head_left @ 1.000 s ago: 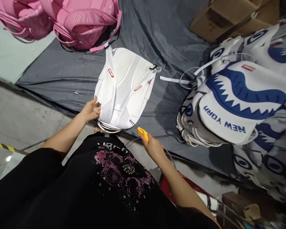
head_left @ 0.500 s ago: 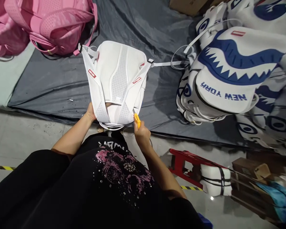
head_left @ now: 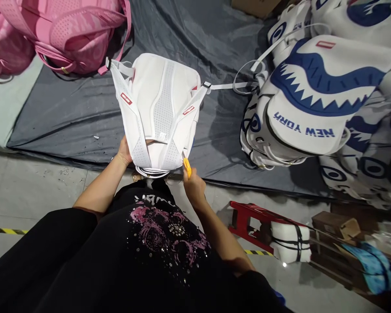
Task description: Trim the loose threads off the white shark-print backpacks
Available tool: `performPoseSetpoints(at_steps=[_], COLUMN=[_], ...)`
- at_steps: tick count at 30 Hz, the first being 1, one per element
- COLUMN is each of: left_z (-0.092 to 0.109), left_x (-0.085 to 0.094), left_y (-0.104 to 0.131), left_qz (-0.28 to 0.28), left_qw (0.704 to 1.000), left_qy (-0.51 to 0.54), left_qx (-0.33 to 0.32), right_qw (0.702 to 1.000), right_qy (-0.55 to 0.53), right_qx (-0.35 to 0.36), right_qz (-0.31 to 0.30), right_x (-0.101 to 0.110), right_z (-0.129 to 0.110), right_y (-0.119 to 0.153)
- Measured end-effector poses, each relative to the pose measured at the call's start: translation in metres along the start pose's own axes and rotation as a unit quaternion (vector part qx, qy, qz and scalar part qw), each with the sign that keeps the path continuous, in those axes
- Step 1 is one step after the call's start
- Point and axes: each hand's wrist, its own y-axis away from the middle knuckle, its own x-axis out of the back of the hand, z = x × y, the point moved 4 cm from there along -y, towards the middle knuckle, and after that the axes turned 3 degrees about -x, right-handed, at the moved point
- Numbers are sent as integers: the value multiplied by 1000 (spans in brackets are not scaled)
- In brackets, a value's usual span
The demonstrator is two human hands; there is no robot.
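Note:
A white backpack (head_left: 146, 95) lies on the grey sheet in front of me, its padded back and both shoulder straps facing up. Each strap carries a small red label. My left hand (head_left: 125, 151) grips the bag's left side near its top end, with the fingers mostly hidden behind it. In my right hand (head_left: 194, 186) is a pair of yellow-handled thread snips (head_left: 187, 168). Their metal tip points at the edge of the right shoulder strap (head_left: 179, 132), close to or touching it; I cannot tell which.
Pink backpacks (head_left: 74, 39) lie at the upper left. White-and-blue backpacks (head_left: 326, 82) with a shark-mouth print are piled on the right, loose webbing beside them. The grey sheet (head_left: 71, 117) ends above the tiled floor. A red stool (head_left: 247, 217) and cardboard box (head_left: 332, 224) stand lower right.
Both hands keep their holds, and the snips stay by the right strap with only a tiny shift. The view has moved slightly.

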Motion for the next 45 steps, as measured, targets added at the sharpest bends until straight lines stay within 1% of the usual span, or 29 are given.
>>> performPoseSetpoints(at_steps=[3, 5, 8, 12, 15, 18, 20, 22, 24, 26, 28, 30, 31, 32, 34, 36, 37, 38, 39, 40, 41, 42, 43, 44, 45], left_z=[0, 0, -1, -2, 1, 1, 0, -2, -4, -6, -8, -8, -7, -5, -3, -1, 0, 1, 1, 1, -3, -10, -19, -30, -40], left_x=[4, 5, 5, 1, -2, -5, -5, -3, -1, 1, 1, -1, -2, -2, 1, 5, 7, 8, 5, -1, -9, -19, -27, -35, -42], left_y=[1, -1, -5, -9, -10, -12, -13, -15, -16, -15, -12, -11, -11, -12, -12, -4, 5, 17, 30, 45, 58, 68, 74, 76, 75], left_qz=[4, 6, -7, -7, -7, -19, -25, -26, -23, -24, -38, -59, -63, -59, -19, 52, 92, 127, 149, 154, 137, 105, 69, 33, -3], left_qw=[1000, 1000, 1000, 998, 996, 994, 993, 993, 993, 994, 993, 991, 992, 994, 998, 997, 988, 970, 936, 884, 816, 743, 674, 613, 565], left_qy=[-7, -4, 24, 59, 87, 112, 118, 119, 116, 103, 84, 69, 61, 50, 14, -59, -121, -205, -309, -422, -532, -622, -690, -739, -773], left_qx=[17, 8, -7, -1, -12, -6, 1, 7, 13, 41, 78, 98, 94, 83, 53, 18, -5, -38, -79, -128, -180, -223, -255, -276, -288], right_qw=[1000, 999, 998, 997, 996, 994, 994, 996, 996, 993, 990, 988, 988, 987, 985, 984, 984, 983, 984, 984, 984, 984, 982, 981, 979], right_qy=[-18, -31, -42, -45, -75, -91, -80, -59, -36, -10, 19, 42, 48, 51, 51, 44, 37, 29, 20, 8, -7, -23, -37, -46, -51], right_qx=[-10, -21, -38, -55, -49, -56, -64, -58, -29, 21, 57, 54, 42, 28, 7, 2, 3, 6, 8, 13, 17, 22, 26, 30, 32], right_qz=[-6, -6, -5, -7, -7, -22, -25, -35, -73, -112, -131, -137, -142, -149, -166, -175, -177, -179, -180, -178, -177, -177, -181, -187, -194], right_x=[-8, -12, -15, -13, -13, -15, -17, -20, -24, -26, -23, -16, -13, -10, -5, -1, 0, 1, 2, 2, 3, 3, 2, 1, 0], right_z=[18, 23, 18, 12, 14, 24, 32, 35, 29, 14, -1, -10, -12, -12, -11, -9, -9, -8, -7, -6, -6, -5, -4, -3, -2], right_y=[27, 35, 34, 26, 31, 52, 75, 98, 114, 119, 112, 102, 98, 95, 93, 95, 96, 98, 99, 99, 99, 98, 97, 95, 92])
